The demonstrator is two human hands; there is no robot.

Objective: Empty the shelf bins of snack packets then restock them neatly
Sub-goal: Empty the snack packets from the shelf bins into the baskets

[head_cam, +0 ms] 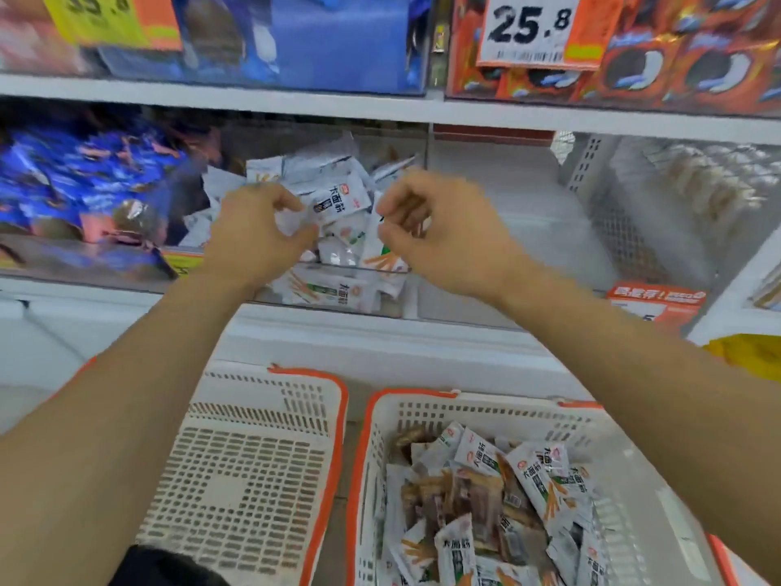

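Curled hands (338, 230) among seemingly glossy packets (338, 196)

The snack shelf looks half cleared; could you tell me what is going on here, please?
A person is reaching both hands into a clear shelf bin of white snack packets. The left hand and the right hand have their fingers curled at the pile, apparently gathering packets, though blur hides the exact grip. Below, the right basket already holds many of the same packets, while the left basket holds none. The bin to the right looks emptied.
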